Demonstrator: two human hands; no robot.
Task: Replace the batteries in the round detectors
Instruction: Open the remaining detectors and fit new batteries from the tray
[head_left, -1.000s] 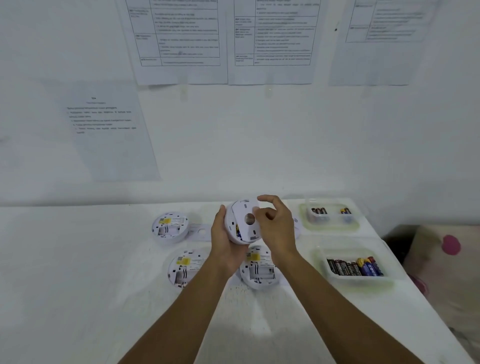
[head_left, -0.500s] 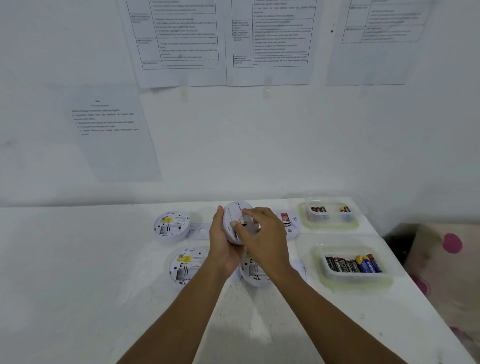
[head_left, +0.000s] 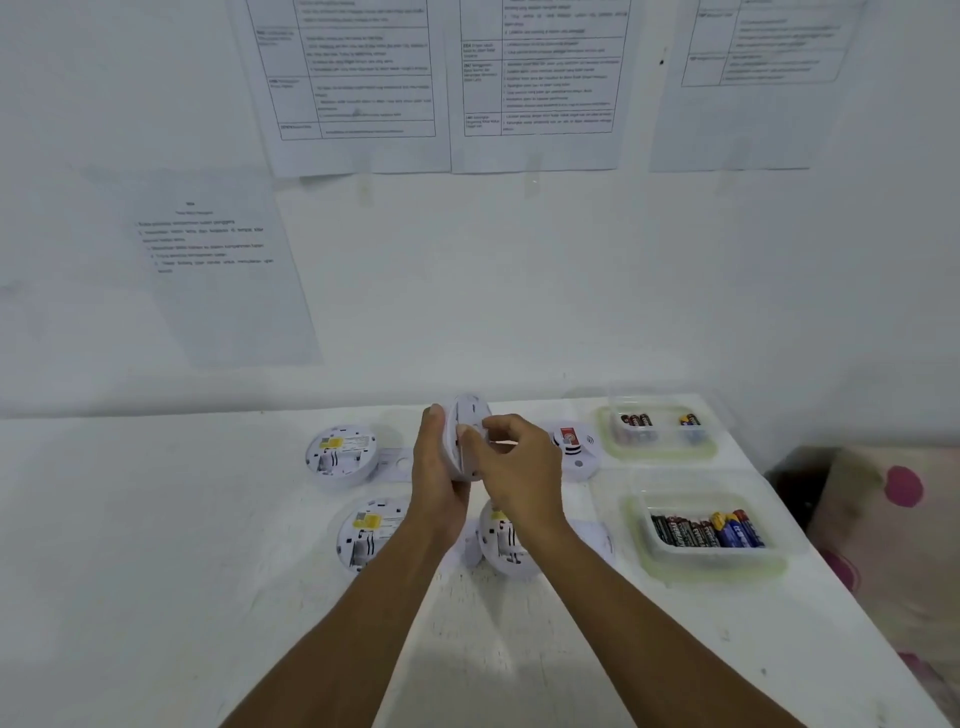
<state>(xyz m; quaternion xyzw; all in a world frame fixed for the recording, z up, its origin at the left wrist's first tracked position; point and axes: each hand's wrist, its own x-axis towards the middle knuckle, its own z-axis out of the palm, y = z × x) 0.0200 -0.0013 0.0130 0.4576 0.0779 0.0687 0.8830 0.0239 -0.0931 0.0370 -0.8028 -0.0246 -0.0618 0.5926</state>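
The held detector (head_left: 470, 436) is up off the counter (head_left: 156, 545), above the middle of the group. The left grip (head_left: 439, 478) is wrapped round its rim from the left. The right grip (head_left: 511, 467) pinches the near face with thumb and fingertips, so both are clenched on the same disc. A second ago the detector's back, with its round hole, faced the camera, and the right fingers were only reaching over it. Since then the disc has been turned almost edge-on and the right fingers have closed on the back plate. That looks like a twist of the plate against the body, though whether it is going on or coming off cannot be told, nor whether cells sit inside. Three other detectors lie back-up with their bays exposed: one at the back left (head_left: 340, 454), one at the front left (head_left: 371, 532), and one under the right wrist (head_left: 506, 545). They appear to be waiting their turn. A face-up detector (head_left: 574, 447) sits just right of the hands. The near tub (head_left: 636, 525) holds a row of batteries (head_left: 706, 529), and the far tub (head_left: 605, 441) holds a few more.
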